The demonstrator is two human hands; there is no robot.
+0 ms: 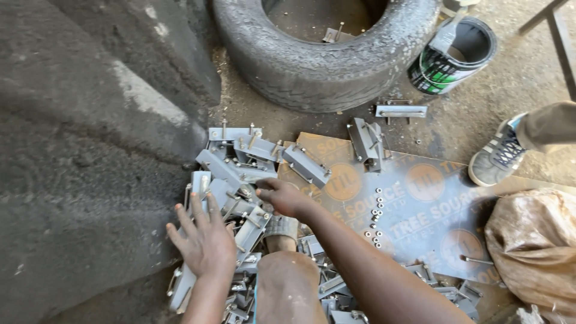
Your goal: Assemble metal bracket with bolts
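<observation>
The person sits low over the ground and both hands reach into a heap of grey metal brackets (pixel 240 180), flat pieces with bolts and small rods on them. The heap lies on the ground along the left edge of a brown printed board (pixel 420 210), next to a dark sloping wall (pixel 90 150).

The left hand (pixel 204 240) is released, with the fingers spread, and it rests palm down on the brackets in the lower left part of the heap. It holds nothing. The right hand (pixel 285 197) is further up, at the middle of the heap, and its fingers are curled around the end of one bracket (pixel 252 191), so it grasps this piece. The two hands are near each other but do not touch. The person's knee (pixel 288 288) is between the two forearms.

More brackets lie apart on the board near its upper edge, and one more lies on the ground above it. A row of small metal nuts (pixel 377 219) sits in the middle of the board. Beyond the heap there is an old tyre (pixel 318 66), and to the right of it a tin can (pixel 453 57) lying on its side. Another person's sneaker (pixel 497 153) stands at the right edge of the board, and a brownish sack (pixel 531 252) lies below it.
</observation>
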